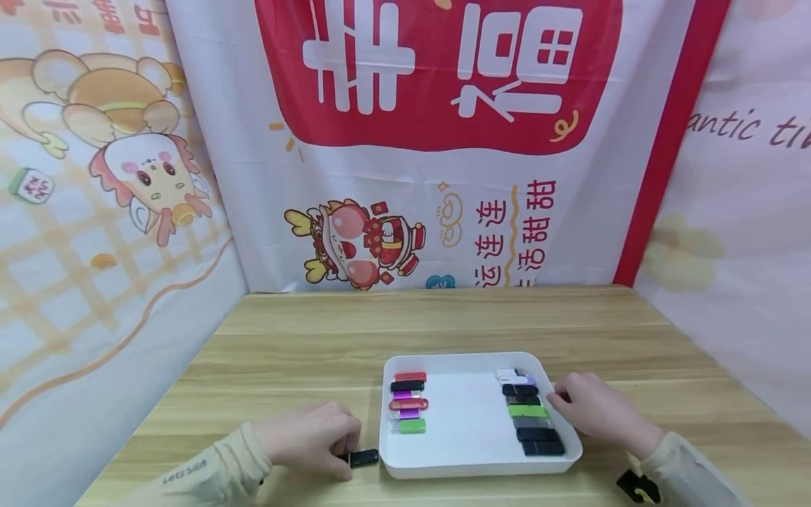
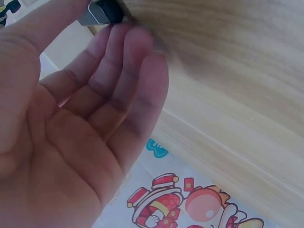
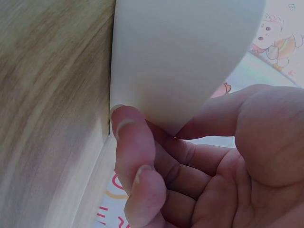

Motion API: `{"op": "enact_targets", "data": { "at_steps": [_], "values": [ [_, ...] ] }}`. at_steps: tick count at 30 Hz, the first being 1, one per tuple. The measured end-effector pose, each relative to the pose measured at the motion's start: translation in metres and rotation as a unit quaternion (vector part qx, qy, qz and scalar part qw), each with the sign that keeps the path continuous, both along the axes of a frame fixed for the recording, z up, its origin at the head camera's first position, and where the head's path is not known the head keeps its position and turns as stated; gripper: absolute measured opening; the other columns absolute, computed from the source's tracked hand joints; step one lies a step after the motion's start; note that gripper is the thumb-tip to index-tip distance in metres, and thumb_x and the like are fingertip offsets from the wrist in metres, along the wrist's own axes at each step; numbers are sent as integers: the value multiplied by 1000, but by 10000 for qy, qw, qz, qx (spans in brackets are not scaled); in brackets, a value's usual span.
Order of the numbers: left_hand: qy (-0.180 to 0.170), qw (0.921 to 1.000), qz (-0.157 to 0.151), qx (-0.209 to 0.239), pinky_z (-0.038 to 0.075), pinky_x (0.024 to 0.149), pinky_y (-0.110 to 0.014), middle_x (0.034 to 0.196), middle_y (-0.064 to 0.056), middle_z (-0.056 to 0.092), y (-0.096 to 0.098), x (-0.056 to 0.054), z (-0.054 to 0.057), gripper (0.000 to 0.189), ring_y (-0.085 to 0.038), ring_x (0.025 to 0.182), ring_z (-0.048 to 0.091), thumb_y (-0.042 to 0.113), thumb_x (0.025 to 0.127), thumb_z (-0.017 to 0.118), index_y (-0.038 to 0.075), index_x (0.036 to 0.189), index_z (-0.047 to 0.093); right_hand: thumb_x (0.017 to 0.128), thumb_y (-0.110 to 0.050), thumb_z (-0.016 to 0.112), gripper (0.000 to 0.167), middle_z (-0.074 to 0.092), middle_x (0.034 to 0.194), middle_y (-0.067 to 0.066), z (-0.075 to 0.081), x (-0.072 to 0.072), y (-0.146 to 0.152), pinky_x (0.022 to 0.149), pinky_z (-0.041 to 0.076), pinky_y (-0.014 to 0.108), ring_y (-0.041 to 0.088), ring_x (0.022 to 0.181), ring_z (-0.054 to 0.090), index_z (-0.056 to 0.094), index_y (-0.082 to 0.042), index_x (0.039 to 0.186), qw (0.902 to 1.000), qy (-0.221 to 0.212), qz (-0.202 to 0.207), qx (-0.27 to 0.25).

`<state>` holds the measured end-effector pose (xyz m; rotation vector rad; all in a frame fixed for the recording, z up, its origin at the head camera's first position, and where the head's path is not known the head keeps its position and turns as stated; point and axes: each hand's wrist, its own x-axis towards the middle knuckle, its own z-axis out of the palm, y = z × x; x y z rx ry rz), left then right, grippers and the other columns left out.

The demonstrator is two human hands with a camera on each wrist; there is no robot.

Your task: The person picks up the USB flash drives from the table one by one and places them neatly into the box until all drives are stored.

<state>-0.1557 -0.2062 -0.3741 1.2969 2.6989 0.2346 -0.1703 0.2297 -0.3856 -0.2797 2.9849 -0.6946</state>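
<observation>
A white tray stands on the table with USB flash drives in a column along each short side. Just outside its left wall lies a black USB flash drive, one end between the thumb and fingertips of my left hand. In the left wrist view the same black drive shows at the fingertips, low over the wood. My right hand grips the tray's right wall, thumb at the rim. Seen from the right wrist, the curled fingers press the outside of the wall near the tabletop.
The tray's left column includes a red drive and a green one. On the right are white, black and bright green drives. A black and yellow object is by the right wrist. Printed cloth hangs behind the wooden table.
</observation>
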Motion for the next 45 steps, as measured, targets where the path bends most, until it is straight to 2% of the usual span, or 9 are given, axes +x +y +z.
{"op": "enact_targets", "data": {
  "at_steps": [5, 14, 17, 24, 35, 40, 45],
  "values": [
    [-205, 9998, 31, -51, 40, 53, -17, 67, 18, 50, 0, 0, 2, 21, 4, 58, 47, 26, 76, 82, 22, 77, 62, 95, -15, 64, 17, 50, 59, 2, 0, 0, 1, 47, 38, 28, 15, 52, 48, 67, -12, 78, 10000, 22, 20, 12],
    [-124, 9998, -170, 1, 39, 50, -15, 67, 18, 48, -2, 1, 2, 18, 5, 57, 45, 22, 77, 79, 22, 75, 61, 95, -15, 64, 16, 50, 59, 2, 0, -1, 1, 48, 39, 28, 15, 52, 48, 68, -12, 80, 10000, -60, -6, -25],
    [9, 9998, -166, -94, 38, 50, -15, 67, 18, 48, -2, 2, 1, 17, 5, 56, 44, 22, 77, 78, 22, 73, 61, 95, -15, 64, 16, 50, 59, 2, 1, -1, 0, 48, 39, 28, 15, 52, 48, 68, -12, 80, 10000, -66, -13, -36],
    [665, 9970, -219, -336, 34, 48, -17, 66, 18, 44, 1, 7, 0, 21, 3, 55, 40, 24, 72, 78, 23, 69, 57, 95, -14, 63, 18, 50, 58, 2, 1, 0, 0, 46, 38, 28, 15, 51, 48, 66, -12, 77, 10000, -65, -16, -39],
    [908, 9950, -226, -341, 32, 46, -17, 65, 17, 42, -1, 6, 1, 23, 1, 52, 39, 22, 70, 77, 22, 67, 54, 94, -14, 64, 18, 50, 59, 2, 2, 1, -1, 47, 39, 28, 15, 52, 49, 66, -12, 77, 9999, -107, -69, -33],
    [1040, 9938, -150, -359, 32, 45, -19, 64, 16, 40, -3, 6, 9, 26, -1, 52, 37, 21, 71, 76, 21, 66, 51, 95, -15, 64, 17, 51, 59, 2, 2, 1, -1, 48, 39, 28, 15, 52, 48, 67, -12, 78, 9999, -102, -63, -23],
    [1352, 9903, -30, -317, 34, 45, -22, 64, 15, 40, -3, 6, 27, 25, -3, 53, 37, 21, 71, 73, 21, 65, 49, 95, -15, 64, 17, 50, 59, 2, 3, 2, -1, 48, 39, 28, 15, 52, 48, 67, -12, 79, 9999, -91, -66, -23]
  ]
}}
